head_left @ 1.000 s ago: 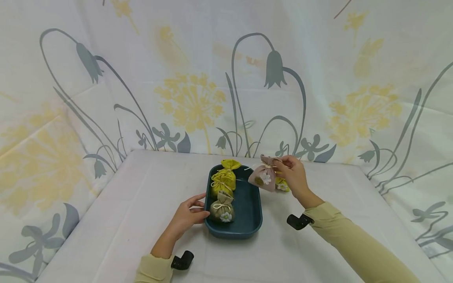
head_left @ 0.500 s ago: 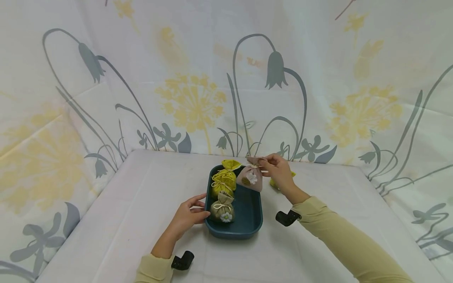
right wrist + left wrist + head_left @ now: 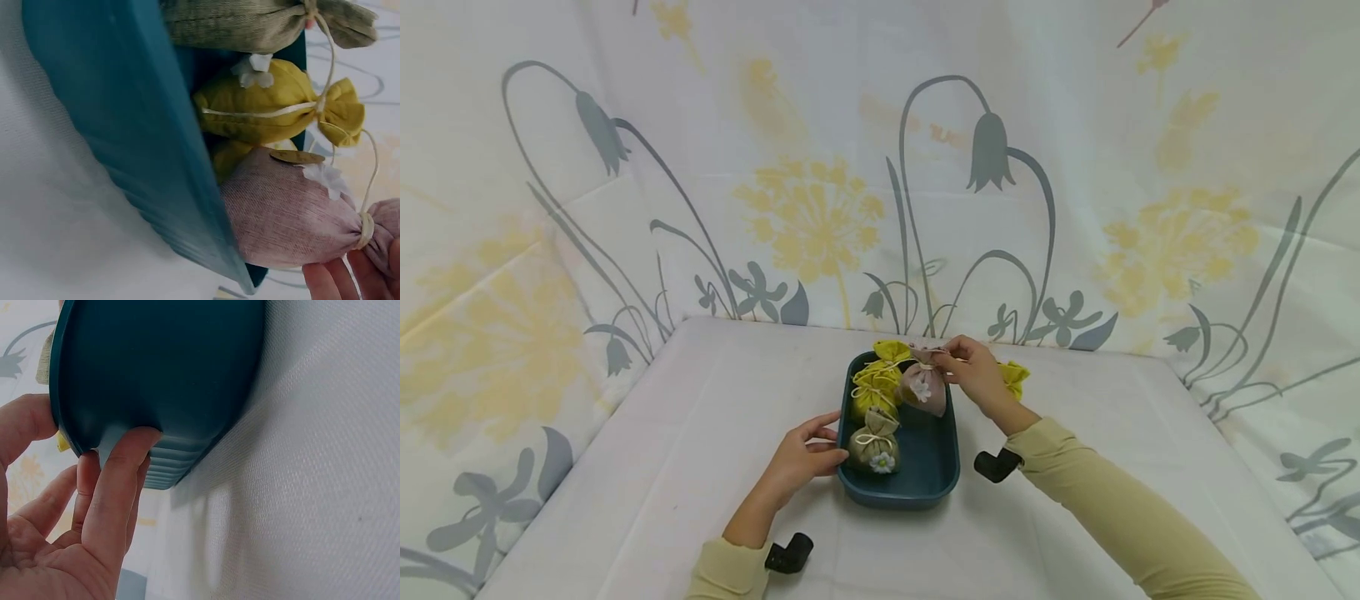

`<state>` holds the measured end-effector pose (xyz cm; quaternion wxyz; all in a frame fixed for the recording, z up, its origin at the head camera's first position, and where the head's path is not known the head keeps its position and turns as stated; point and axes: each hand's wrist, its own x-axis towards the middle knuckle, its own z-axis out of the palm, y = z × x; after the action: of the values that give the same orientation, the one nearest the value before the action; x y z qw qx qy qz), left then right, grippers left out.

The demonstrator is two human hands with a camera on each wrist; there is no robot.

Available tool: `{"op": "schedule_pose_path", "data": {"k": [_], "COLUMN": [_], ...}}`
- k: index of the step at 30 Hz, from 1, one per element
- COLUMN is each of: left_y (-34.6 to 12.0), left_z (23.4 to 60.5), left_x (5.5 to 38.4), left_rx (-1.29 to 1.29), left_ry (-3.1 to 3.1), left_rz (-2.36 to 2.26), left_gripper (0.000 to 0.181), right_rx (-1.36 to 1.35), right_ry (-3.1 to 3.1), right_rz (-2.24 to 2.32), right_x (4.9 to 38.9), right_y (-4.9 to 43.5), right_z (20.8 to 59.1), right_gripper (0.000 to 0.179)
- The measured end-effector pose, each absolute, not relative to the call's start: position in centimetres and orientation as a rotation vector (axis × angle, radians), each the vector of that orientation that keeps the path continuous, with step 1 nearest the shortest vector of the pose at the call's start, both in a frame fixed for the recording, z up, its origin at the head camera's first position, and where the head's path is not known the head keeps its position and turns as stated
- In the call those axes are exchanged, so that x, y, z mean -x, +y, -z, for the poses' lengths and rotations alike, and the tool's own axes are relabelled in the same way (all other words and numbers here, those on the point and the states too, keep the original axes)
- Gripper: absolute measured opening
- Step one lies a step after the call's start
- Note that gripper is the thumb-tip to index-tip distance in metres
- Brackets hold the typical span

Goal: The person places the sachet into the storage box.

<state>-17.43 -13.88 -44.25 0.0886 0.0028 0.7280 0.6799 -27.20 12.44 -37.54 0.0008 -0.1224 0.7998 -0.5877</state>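
Observation:
My right hand (image 3: 981, 377) pinches a pink drawstring pouch (image 3: 925, 392) by its gathered neck. The pouch hangs in the back right part of a dark teal tub (image 3: 927, 468), its lower end below the rim in the right wrist view. A white flower and a small tan oval tag decorate its front. At the tub's left side, my left hand (image 3: 799, 460) grips the rim, thumb at the edge and fingers (image 3: 112, 500) against the outer wall. Inside, along the left, sit a khaki pouch (image 3: 872, 450) at the front and two yellow pouches (image 3: 874, 398) behind it.
Another yellow pouch (image 3: 1015, 377) lies on the white-covered table (image 3: 1075, 425) right of the tub, partly hidden behind my right hand. A white curtain (image 3: 820, 125) printed with flowers stands behind the table. Black wrist cameras (image 3: 997, 465) sit at both sleeves.
My right hand has carried the pink pouch leftward from beside the tub, over its right rim, and lowered it inside. The left hand stays at the tub's left side.

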Motion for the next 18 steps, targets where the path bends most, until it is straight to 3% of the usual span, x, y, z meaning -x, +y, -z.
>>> {"op": "schedule_pose_path", "data": {"k": [18], "left_y": [-13.9], "left_z": [44.8], "left_x": [17.7], "left_rx": [0.003], "left_ry": [2.165], "left_rz": [-2.034], "left_gripper": [0.061], "right_rx": [0.378], "right_ry": [2.498], "right_rz": [1.695], "right_x": [27.4], "right_y": [13.2], "right_z": [40.0], "right_gripper": [0.009]}}
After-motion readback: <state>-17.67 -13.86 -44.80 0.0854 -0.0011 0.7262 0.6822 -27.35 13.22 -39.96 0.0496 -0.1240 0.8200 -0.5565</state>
